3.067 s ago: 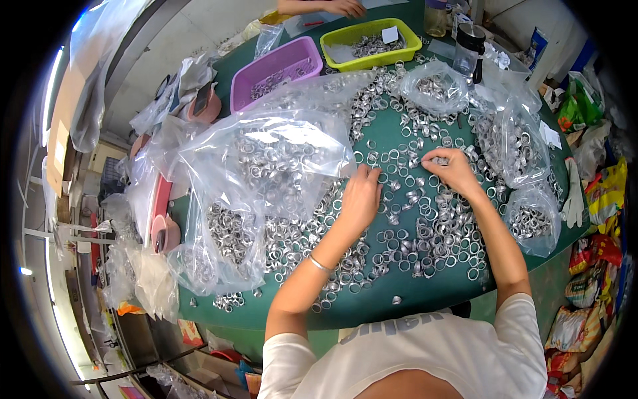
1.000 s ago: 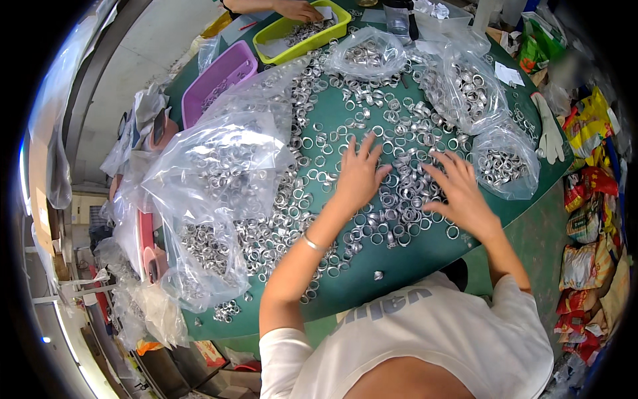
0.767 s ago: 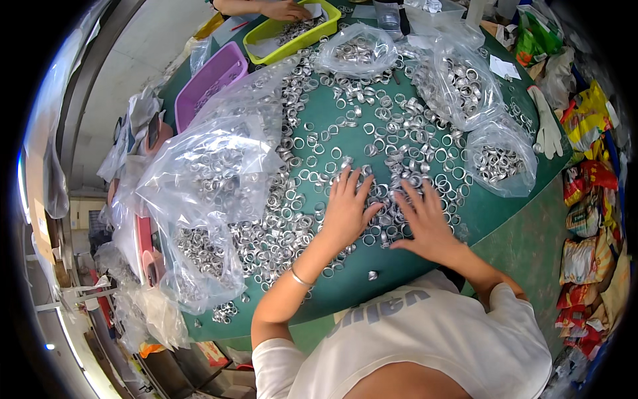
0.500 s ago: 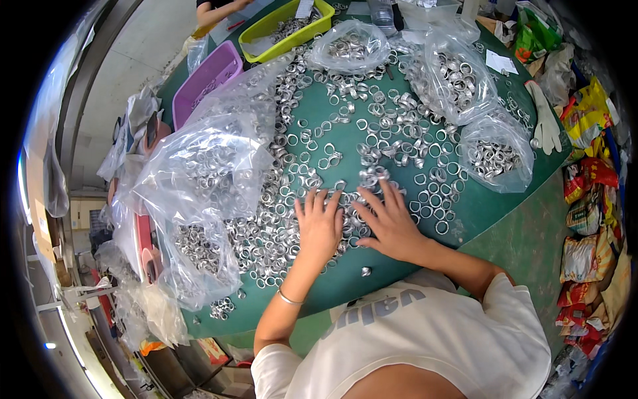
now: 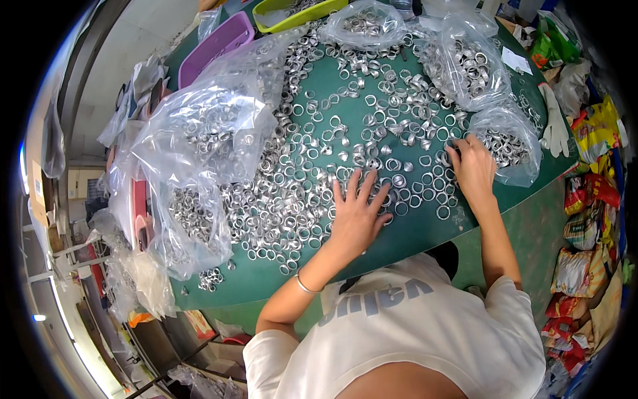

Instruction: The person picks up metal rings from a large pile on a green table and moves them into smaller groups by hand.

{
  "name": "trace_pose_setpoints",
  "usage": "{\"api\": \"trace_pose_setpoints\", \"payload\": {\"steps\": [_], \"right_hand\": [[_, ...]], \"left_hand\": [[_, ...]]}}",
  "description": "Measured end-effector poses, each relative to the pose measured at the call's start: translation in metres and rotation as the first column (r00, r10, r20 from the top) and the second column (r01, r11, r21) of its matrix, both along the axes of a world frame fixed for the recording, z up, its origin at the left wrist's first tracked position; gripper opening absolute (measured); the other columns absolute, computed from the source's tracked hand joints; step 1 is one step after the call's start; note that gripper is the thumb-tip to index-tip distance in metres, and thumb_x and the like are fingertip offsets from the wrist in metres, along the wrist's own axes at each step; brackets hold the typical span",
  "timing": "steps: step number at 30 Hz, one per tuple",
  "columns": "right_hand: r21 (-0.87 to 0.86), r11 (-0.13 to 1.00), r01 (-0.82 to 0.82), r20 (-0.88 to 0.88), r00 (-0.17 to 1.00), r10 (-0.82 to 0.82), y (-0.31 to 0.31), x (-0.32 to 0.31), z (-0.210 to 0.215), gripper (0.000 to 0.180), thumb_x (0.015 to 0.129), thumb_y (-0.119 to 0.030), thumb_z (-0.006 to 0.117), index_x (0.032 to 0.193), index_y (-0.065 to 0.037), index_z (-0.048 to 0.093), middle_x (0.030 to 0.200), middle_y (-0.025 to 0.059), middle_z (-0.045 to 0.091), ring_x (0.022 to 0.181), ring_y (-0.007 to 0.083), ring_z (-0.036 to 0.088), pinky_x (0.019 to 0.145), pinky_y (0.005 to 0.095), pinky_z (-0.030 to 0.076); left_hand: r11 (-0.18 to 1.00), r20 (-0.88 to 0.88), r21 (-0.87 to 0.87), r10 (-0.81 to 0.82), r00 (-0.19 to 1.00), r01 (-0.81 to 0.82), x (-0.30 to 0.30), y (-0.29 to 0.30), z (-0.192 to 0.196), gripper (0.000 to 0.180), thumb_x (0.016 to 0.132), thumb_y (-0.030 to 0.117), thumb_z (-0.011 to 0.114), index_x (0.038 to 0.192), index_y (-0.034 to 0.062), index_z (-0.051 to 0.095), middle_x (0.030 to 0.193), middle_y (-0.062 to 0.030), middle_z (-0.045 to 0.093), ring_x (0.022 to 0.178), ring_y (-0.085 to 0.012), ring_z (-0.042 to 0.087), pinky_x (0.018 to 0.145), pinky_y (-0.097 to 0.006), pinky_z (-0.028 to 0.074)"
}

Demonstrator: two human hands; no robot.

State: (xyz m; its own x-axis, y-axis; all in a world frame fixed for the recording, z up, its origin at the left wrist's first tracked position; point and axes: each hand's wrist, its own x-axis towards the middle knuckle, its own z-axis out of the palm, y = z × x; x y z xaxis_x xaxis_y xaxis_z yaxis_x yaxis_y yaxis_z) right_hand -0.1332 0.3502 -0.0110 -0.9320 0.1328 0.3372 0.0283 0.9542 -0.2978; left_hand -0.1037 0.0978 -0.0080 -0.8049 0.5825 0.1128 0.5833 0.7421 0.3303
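Many loose silver metal rings (image 5: 292,209) lie spread and heaped on a green tabletop (image 5: 458,228). My left hand (image 5: 357,216) is palm down with spread fingers, its fingertips among the rings near the table's middle. Further right, my right hand (image 5: 475,169) is beside a clear plastic bag of rings (image 5: 505,149). Its fingers curl downward and their tips are hidden, so whatever they hold does not show. A group of rings (image 5: 435,189) lies between the two hands. My left wrist wears a bangle (image 5: 307,282).
Large clear bags of rings (image 5: 212,133) cover the left side, and more bags (image 5: 365,26) stand at the back. A purple bin (image 5: 216,50) and a yellow-green bin (image 5: 302,20) are at the far left. A white glove (image 5: 553,123) lies by the right edge; colourful sacks (image 5: 578,266) line the floor.
My right hand has moved from beside the left hand out to the bag on the right, its fingers now curled. My left hand has shifted rightward over the rings. The view has shifted slightly.
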Motion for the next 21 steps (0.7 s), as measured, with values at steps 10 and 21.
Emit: {"api": "trace_pose_setpoints", "payload": {"steps": [10,21], "right_hand": [[-0.925,0.376,-0.049,0.004,0.99,0.14,0.025,0.007,0.005,0.012,0.087,-0.012,0.06,0.082,-0.001,0.059,0.099,0.0087,0.061,0.071,0.0141,0.058,0.051,0.0248,0.043],[-0.173,0.976,-0.135,0.08,0.985,0.151,0.015,0.02,-0.006,0.018,0.077,-0.012,0.069,0.093,-0.005,0.064,0.075,0.0046,0.056,0.057,0.02,0.056,0.052,0.031,0.042]], "left_hand": [[0.933,-0.111,0.07,0.36,0.926,-0.354,-0.024,-0.011,-0.014,0.03,0.084,0.017,0.06,0.113,0.0073,0.057,0.131,-0.0173,0.04,0.126,-0.0401,0.034,0.1,-0.067,0.02],[0.973,0.004,0.148,0.18,0.984,-0.178,0.0,0.019,-0.007,0.046,0.076,0.013,0.069,0.119,0.0078,0.053,0.134,-0.015,0.038,0.128,-0.038,0.033,0.104,-0.062,0.021]]}}
